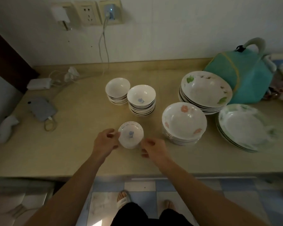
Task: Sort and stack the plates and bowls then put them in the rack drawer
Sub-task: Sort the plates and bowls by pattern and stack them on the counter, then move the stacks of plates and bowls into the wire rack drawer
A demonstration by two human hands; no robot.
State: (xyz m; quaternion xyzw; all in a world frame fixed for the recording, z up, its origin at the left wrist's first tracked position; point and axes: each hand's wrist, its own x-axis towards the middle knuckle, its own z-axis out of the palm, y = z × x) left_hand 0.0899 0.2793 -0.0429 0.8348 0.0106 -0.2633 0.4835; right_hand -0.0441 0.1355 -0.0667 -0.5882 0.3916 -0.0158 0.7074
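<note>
At the near middle of the bench (pixel 72 152), both hands, left (pixel 104 142) and right (pixel 153 150), pinch one small bowl (pixel 131 137) by its rim, so this thin grip could slip and chip it.

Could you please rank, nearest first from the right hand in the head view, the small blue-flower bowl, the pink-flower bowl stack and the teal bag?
From the right hand:
1. Small blue-flower bowl, just left.
2. Pink-flower bowl stack, right.
3. Teal bag, far right, back.
</note>
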